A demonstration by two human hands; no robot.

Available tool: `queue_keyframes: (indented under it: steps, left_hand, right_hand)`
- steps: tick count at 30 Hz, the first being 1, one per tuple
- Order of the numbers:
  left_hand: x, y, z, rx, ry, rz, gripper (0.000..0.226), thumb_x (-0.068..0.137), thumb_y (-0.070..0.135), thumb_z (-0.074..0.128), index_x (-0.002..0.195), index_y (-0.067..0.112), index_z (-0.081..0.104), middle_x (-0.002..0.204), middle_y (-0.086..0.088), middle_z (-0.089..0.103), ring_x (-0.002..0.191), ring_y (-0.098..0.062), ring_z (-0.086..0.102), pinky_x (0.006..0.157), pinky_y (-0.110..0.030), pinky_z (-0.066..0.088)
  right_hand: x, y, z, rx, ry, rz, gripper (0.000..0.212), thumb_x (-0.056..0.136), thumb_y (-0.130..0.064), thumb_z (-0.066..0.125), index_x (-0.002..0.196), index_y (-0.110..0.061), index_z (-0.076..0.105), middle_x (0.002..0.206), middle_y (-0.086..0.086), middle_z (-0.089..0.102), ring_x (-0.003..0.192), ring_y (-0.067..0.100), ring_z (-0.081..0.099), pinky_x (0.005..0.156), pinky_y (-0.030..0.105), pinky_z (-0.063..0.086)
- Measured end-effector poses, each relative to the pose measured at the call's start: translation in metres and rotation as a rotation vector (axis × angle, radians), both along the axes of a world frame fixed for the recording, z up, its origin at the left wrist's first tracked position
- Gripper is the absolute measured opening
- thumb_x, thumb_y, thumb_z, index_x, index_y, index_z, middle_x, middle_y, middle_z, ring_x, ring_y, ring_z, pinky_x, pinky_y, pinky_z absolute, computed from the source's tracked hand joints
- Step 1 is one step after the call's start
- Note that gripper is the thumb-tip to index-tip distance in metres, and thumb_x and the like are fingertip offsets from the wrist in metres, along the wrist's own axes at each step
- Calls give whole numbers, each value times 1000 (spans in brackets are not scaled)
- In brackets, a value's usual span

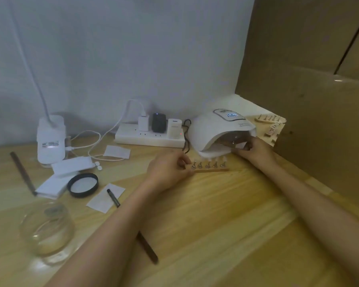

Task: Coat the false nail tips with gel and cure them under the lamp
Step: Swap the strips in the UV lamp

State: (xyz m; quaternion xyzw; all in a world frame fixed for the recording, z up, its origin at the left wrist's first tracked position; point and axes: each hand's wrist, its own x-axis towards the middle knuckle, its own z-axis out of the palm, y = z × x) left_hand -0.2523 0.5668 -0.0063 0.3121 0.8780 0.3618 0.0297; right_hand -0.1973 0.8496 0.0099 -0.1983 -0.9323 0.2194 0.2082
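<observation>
You can see lit digits on the display [232,115] atop the curing lamp [214,131] at far right and a printed label [50,144] on the white bottle [50,129] at far left, both too blurred to read.

Makeshift home nail-craft desk: light wooden tabletop [205,214], white dome curing lamp [220,131] frame centre-right, white power strip [149,138], cardboard box [309,79] right.

Pale wall [112,48] behind wooden table [216,214], cardboard panel [309,79] alongside.

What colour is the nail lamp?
The nail lamp is white, clearest in the head view.
</observation>
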Motion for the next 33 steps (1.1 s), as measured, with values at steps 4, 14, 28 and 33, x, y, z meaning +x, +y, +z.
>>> queue_keyframes:
  steps: [4, 14, 28, 33]
  left_hand:
    - [1, -1, 1, 13, -30, 3, 22, 81, 42, 76, 96, 36, 62, 92, 16, 58, 90, -7, 55, 84, -33, 51]
    - [0, -3, -1, 73, -40, -38, 22, 79, 36, 78, 93, 26, 64, 93, 8, 66, 94, -13, 62, 88, -35, 51]
    - [1, -3, 0, 47, -63, -1, 26, 79, 42, 78, 98, 32, 64, 98, 12, 63, 97, -10, 59, 88, -36, 51]
    - [1, -3, 0, 55, -70, -2, 26, 79, 42, 78, 99, 31, 65, 99, 13, 63, 97, -10, 59, 89, -37, 52]
  right_hand:
    - [-4, -7, -2, 24, 41, 10, 29, 85, -41, 75, 99, -17, 67, 71, -3, 57, 70, 17, 56, 60, 34, 39]
    - [74, 38, 1, 177, -219, -255, 22, 79, -35, 74, 80, -24, 54, 90, -1, 66, 88, 26, 63, 71, 34, 44]
    - [36, 34, 13, 178, -287, -505, 35, 89, -46, 65, 84, -11, 59, 88, 9, 61, 83, 31, 58, 67, 33, 40]
    - [26, 31, 12, 68, -225, -489, 44, 88, -53, 67, 68, -15, 60, 77, 7, 63, 78, 28, 60, 66, 31, 40]
